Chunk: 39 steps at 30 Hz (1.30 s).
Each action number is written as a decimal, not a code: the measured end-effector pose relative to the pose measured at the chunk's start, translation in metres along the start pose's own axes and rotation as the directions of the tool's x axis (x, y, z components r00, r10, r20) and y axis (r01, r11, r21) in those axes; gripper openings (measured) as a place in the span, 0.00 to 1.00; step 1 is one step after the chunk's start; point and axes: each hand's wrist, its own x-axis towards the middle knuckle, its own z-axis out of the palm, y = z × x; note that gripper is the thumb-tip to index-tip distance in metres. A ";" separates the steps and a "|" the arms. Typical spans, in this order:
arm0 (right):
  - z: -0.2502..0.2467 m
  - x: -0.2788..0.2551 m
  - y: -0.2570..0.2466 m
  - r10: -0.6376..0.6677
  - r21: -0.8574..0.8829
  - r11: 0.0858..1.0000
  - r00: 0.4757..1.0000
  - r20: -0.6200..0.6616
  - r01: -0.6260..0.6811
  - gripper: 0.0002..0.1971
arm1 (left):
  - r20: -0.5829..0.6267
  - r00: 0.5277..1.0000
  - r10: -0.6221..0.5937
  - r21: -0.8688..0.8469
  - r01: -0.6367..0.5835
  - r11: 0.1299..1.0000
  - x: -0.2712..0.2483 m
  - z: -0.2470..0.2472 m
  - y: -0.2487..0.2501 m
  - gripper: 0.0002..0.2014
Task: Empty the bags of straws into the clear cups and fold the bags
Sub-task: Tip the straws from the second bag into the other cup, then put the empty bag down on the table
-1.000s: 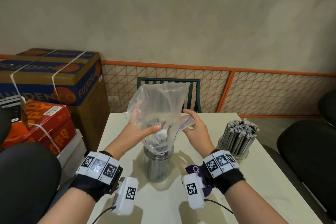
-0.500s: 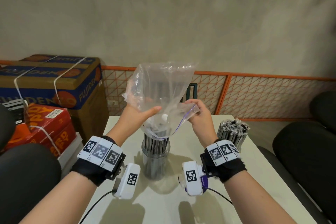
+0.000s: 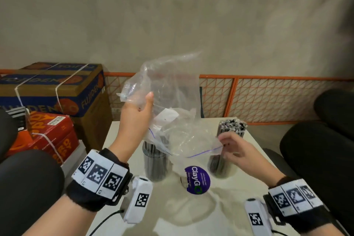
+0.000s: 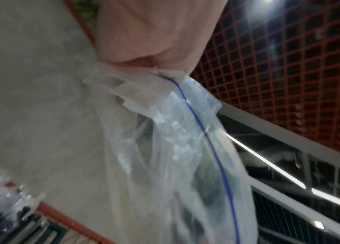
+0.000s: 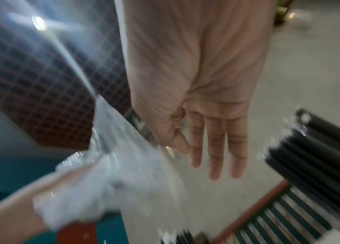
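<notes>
Two hands hold one clear plastic bag [image 3: 172, 105] above the table. The left hand [image 3: 137, 115] grips the bag's crumpled upper part, thumb pointing up against the film and the other fingers hidden behind it; in the left wrist view the plastic bunches right at the palm [image 4: 150, 41] and the blue zip line [image 4: 204, 132] runs down from there. The right hand [image 3: 232, 149] pinches the bag's open mouth at the end of that blue line between thumb and forefinger, while its other three fingers [image 5: 214, 148] stretch out straight, as the right wrist view shows. Between the two hands the bag sags, empty and wrinkled. Just below the left hand stands a clear cup [image 3: 156, 161] packed with dark straws [image 3: 153, 147], and just behind the right hand's fingers stands a second cup [image 3: 220, 165] whose straws [image 3: 232, 128] rise above the knuckles. Nearer the person than the bag's mouth, a purple round sticker [image 3: 197, 179] lies on the white table [image 3: 191, 220]. Farther out to the left sit a strapped cardboard box [image 3: 57, 90] and a red box [image 3: 49, 132], and black chairs [image 3: 316, 151] flank the table.
</notes>
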 end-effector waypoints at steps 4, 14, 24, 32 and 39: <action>-0.046 -0.040 -0.040 -0.205 0.023 0.973 0.901 -0.382 0.231 0.13 | 0.072 0.994 0.085 0.196 -0.097 0.976 -0.023 0.031 0.014 0.16; -0.067 -0.049 -0.039 -0.154 -0.647 0.756 0.931 -0.330 -0.104 0.27 | 0.445 0.893 0.071 0.192 -0.172 0.966 -0.099 0.119 0.040 0.20; -0.131 -0.063 0.007 -0.085 -0.380 0.913 0.846 -0.527 -0.146 0.09 | 0.439 0.859 -0.264 0.119 0.236 0.964 -0.151 0.123 -0.043 0.14; -0.131 -0.056 0.016 -0.043 -0.312 0.950 0.983 -0.176 -0.014 0.08 | 0.668 0.647 -0.368 0.055 0.450 0.891 -0.160 0.151 -0.022 0.50; -0.136 -0.083 0.047 0.018 -0.012 1.000 0.873 -0.487 -0.027 0.39 | 0.527 0.772 -0.356 -0.240 0.537 0.809 -0.139 0.194 0.038 0.13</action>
